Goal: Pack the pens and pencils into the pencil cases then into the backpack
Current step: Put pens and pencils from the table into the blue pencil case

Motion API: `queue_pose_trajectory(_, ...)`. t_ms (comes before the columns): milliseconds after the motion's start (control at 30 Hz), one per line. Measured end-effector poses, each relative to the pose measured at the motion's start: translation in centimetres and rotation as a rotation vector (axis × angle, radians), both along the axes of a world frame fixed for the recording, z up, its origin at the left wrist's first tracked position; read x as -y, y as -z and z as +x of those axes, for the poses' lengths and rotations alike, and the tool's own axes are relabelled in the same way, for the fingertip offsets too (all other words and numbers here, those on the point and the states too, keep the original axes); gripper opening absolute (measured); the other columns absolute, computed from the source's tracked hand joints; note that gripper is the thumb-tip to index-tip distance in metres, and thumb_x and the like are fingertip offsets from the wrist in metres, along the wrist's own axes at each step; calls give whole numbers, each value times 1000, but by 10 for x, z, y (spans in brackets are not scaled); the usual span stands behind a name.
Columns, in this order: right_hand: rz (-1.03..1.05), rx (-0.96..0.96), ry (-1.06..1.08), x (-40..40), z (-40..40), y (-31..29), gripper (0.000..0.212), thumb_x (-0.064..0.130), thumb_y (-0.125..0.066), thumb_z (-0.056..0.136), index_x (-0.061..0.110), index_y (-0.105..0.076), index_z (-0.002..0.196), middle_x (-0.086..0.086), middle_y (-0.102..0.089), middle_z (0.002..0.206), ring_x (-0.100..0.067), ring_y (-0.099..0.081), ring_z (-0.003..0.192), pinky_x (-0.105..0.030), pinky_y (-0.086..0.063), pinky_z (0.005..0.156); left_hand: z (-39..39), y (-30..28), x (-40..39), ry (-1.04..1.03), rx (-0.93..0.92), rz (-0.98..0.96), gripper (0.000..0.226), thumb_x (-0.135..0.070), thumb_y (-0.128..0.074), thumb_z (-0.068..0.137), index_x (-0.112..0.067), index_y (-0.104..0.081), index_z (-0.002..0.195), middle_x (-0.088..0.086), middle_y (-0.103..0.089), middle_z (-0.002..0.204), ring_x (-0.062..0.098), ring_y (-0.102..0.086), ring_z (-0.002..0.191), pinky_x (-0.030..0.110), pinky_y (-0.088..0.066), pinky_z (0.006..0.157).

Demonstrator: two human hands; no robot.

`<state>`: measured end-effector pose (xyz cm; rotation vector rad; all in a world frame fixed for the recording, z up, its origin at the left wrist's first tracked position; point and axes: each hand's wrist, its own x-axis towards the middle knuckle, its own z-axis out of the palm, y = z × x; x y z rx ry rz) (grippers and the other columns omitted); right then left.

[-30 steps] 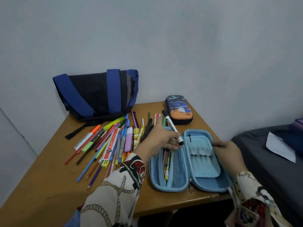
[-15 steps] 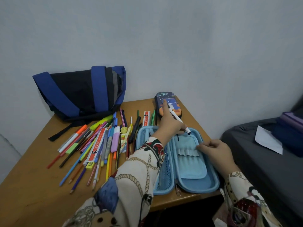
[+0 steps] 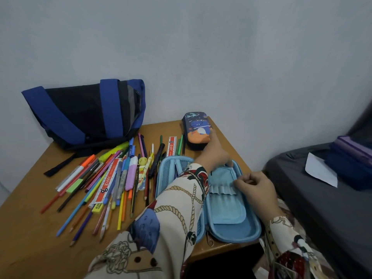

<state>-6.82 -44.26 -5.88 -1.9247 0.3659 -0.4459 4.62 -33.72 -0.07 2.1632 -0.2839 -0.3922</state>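
Filling stage. Your left hand (image 3: 214, 156) reaches over the open blue pencil case (image 3: 227, 200) on the table (image 3: 30, 228) (grip unclear); right hand (image 3: 256, 190) pinches its elastic loops. Next: slot pens (image 3: 112, 184) in; backpack (image 3: 84, 115) waits behind.

- The red-and-white ruler (image 3: 172, 146), at 12 o'clock of the open case, carries print resembling "Joyko"; not surely legible.
- A second such ruler (image 3: 107, 181) in the pile, at 9 o'clock, likewise.
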Motion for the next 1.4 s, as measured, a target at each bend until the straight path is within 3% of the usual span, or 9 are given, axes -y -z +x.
queue_pose_trajectory(100, -7, 3, 5, 0, 1, 2, 18, 13, -74, 72, 18, -63, 58, -3, -56, 79, -16, -55, 69, -38, -47, 70, 0, -5, 4, 38, 25, 143, 92, -6, -74, 79, -3, -13, 147, 19, -44, 131, 29, -51, 112, 33, -46, 79)
queue_pose_trajectory(167, -8, 18, 3, 0, 1, 3, 18, 13, -74, 73, 19, -63, 59, -2, -55, 81, -15, -54, 71, -35, -45, 71, -1, -4, 6, 59, 99, 217, 72, -10, -69, 85, 1, -27, 142, 19, -43, 133, 32, -48, 121, 35, -46, 90)
queue_pose_trajectory(233, -11, 28, -1, 0, 2, 4, 16, 13, -74, 73, 18, -64, 61, -3, -56, 83, -16, -55, 73, -37, -47, 74, -4, -1, 7, 87, 114, 240, 68, -12, -66, 88, 0, -28, 143, 19, -38, 137, 33, -44, 123, 36, -44, 93)
queue_pose_trajectory(333, -8, 38, -5, 1, 3, 6, 15, 18, -75, 74, 20, -66, 62, -2, -58, 84, -18, -57, 77, -42, -50, 79, -6, 8, 5, 92, 121, 230, 61, -16, -64, 87, -5, -35, 139, 17, -36, 135, 33, -47, 116, 34, -44, 83)
queue_pose_trajectory(500, 17, 48, -18, 3, 4, 8, 14, 30, -78, 75, 30, -68, 66, -2, -62, 85, -20, -61, 82, -45, -52, 83, -18, 20, 3, 136, 274, 306, 45, -25, -49, 97, -11, -44, 139, 15, -36, 140, 33, -36, 130, 43, -37, 104)
queue_pose_trajectory(733, 54, 59, -24, 2, 4, 9, 14, 16, -77, 78, 25, -69, 83, -1, -67, 82, -19, -63, 75, -44, -55, 80, -39, 33, 1, 220, 529, 518, 37, -27, -37, 103, -7, -53, 130, 10, -45, 138, 30, -37, 124, 42, -31, 104)
queue_pose_trajectory(933, 6, 39, -34, 5, 5, 13, 19, 28, -83, 72, 33, -70, 86, 3, -64, 91, -19, -61, 80, -41, -54, 82, -34, 27, -21, 57, 670, 415, 37, -22, -41, 101, -14, -46, 136, 5, -43, 144, 27, -36, 130, 43, -30, 105)
queue_pose_trajectory(1133, 2, 25, -45, 7, 7, 16, 19, 29, -81, 74, 35, -70, 87, 3, -58, 86, -16, -55, 75, -45, -54, 80, 8, 11, -83, -207, 485, 557, 43, -2, -39, 93, -17, -61, 127, 14, -59, 122, 32, -48, 116, 41, -45, 94)
queue_pose_trajectory(1400, 5, 47, -47, 7, 8, 18, 16, 27, -81, 74, 33, -71, 85, 3, -58, 86, -16, -57, 75, -44, -54, 81, 46, 20, -83, -239, 410, 604, 16, -13, -56, 91, -8, -68, 99, 13, -67, 105, 31, -62, 98, 36, -52, 78)
